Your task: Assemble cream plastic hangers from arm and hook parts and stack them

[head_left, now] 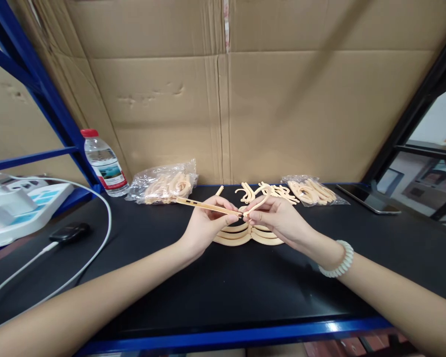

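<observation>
My left hand (212, 220) pinches a beige plastic hanger arm (200, 204), a long bar with small slots, which points out to the left. In my right hand (278, 217) is a beige curved hanger hook (263, 196), gripped between thumb and fingers. The ends of the two pieces meet between my fingertips; whether they are joined I cannot tell. Beneath my hands, several curved beige hanger arms (233, 240) lie nested on the black tabletop (223, 292). Beyond them rest loose hooks (278, 192), partly hidden by my right hand.
Clear plastic bags of beige parts lie at back left (167, 186) and back right (312, 191). A water bottle (106, 166) leans at left. A phone (367, 198) lies far right. A white power strip (40, 213), cable (106, 233) and black device (70, 231) occupy the left.
</observation>
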The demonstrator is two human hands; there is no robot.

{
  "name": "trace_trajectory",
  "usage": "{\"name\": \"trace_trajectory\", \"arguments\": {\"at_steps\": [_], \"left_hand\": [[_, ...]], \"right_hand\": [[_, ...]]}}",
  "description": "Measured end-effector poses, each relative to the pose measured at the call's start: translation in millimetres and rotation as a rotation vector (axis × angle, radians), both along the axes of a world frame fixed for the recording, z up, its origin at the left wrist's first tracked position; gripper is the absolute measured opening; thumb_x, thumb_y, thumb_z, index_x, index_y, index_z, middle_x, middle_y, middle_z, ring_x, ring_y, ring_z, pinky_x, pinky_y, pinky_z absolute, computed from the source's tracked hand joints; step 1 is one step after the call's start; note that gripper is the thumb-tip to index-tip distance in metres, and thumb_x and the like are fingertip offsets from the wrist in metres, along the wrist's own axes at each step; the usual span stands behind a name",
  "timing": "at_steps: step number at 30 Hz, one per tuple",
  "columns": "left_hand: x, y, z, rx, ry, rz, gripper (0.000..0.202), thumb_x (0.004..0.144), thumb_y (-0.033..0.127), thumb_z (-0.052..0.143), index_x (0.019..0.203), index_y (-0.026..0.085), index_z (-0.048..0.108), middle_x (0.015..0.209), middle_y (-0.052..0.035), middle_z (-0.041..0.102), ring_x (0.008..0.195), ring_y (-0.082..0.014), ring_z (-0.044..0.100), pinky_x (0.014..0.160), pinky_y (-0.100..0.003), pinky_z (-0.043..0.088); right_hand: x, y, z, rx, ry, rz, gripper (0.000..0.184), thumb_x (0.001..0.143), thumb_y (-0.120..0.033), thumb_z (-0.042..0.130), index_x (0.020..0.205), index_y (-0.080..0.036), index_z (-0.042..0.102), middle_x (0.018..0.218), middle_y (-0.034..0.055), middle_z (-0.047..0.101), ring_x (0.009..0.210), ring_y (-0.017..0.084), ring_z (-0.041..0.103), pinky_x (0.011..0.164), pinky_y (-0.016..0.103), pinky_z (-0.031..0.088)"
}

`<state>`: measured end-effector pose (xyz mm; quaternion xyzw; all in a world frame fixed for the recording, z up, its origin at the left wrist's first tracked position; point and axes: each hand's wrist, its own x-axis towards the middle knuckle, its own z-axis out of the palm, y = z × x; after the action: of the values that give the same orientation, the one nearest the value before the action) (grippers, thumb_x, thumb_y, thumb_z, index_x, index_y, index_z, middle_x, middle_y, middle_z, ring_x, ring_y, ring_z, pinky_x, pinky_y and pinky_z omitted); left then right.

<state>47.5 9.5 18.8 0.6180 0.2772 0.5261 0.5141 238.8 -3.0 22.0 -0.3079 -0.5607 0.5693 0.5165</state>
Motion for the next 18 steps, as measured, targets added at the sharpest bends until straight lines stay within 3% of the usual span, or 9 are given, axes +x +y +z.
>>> {"name": "trace_trajectory", "arguments": {"at_steps": [5, 12, 18], "left_hand": [[2, -6, 2.8, 0.007, 0.013, 0.007, 0.021, 0.067, 0.017, 0.082, 0.075, 0.015, 0.063, 0.078, -0.0020, 0.072, 0.074, -0.0151, 0.069, 0.074, -0.026, 0.056], [2, -7, 2.4, 0.042, 0.012, 0.037, 0.018, 0.067, 0.015, 0.081, 0.074, 0.015, 0.065, 0.073, 0.0004, 0.070, 0.071, -0.0145, 0.070, 0.071, -0.024, 0.057], [3, -11, 4.3, 0.051, -0.002, -0.009, 0.018, 0.066, 0.014, 0.082, 0.073, 0.015, 0.065, 0.074, -0.0020, 0.072, 0.071, -0.0190, 0.072, 0.072, -0.031, 0.060]], "right_hand": [[1, -1, 1.5, -0.057, 0.009, 0.046, 0.018, 0.070, -0.025, 0.081, 0.081, -0.016, 0.070, 0.080, 0.0016, 0.070, 0.070, 0.011, 0.067, 0.070, 0.024, 0.055], [-1, -5, 3.9, -0.062, -0.010, 0.120, 0.023, 0.072, -0.033, 0.081, 0.081, -0.016, 0.068, 0.092, 0.0038, 0.069, 0.083, 0.014, 0.069, 0.081, 0.028, 0.057], [-3, -6, 1.9, -0.023, -0.033, 0.107, 0.026, 0.072, -0.035, 0.081, 0.079, -0.016, 0.065, 0.092, 0.0031, 0.068, 0.079, 0.014, 0.070, 0.080, 0.028, 0.057]]}}
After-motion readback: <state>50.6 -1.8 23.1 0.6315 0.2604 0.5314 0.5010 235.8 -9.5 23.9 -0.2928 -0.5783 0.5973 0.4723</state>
